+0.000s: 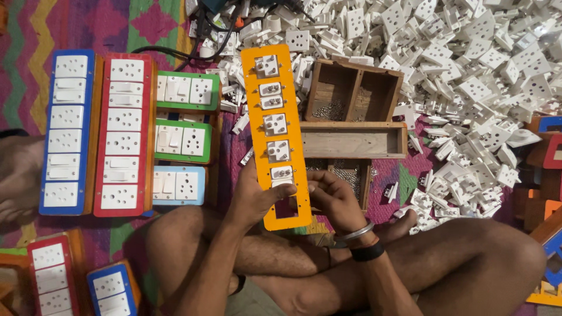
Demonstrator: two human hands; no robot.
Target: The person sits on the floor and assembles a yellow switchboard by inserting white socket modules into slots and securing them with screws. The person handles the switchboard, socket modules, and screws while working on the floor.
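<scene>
Lighting is even and moderately bright, coming from above with no single hard source. Shadows are soft and short; the deepest sit inside the wooden tray (pixel 353 111) and under the person's legs. The heap of white plastic parts (pixel 468 76) runs close to overexposed, losing some edge detail. The orange panel (pixel 276 134) shows flat colour without glare. Focus is sharp at centre; corners soften slightly, with mild wide-angle bending at the frame edges.
</scene>
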